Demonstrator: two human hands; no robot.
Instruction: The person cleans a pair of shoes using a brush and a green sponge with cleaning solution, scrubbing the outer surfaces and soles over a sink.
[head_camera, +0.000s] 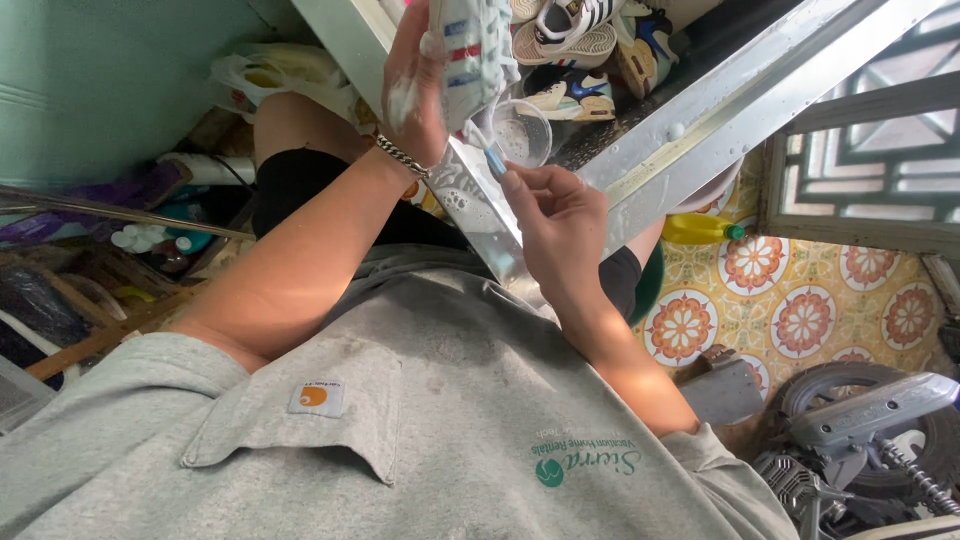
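Patterned floor tiles (800, 300) lie below a metal trough (700, 110) that serves as a wash basin, with several wet sneakers (575, 60) piled in it beside a clear cup (522, 130). Seen from the head camera, the picture is turned over, so which hand is which has to be judged from the arms.

What seems to be the left hand (415, 90) — the one with a chain bracelet (402, 155) — is clenched round a white shoe (470, 55) with coloured stripes, soapy, held up over the trough edge. The right hand (560, 215) pinches a small brush (492, 155) with a blue handle between thumb and fingertips; the other fingers are loosely curled. Its bristles touch the shoe's lower end.

To scrub well, I judge the shoe needs a firm, steady hold and short strokes with light pressure — working over the trough so that suds fall inside, and dipping the brush in the cup when it dries.
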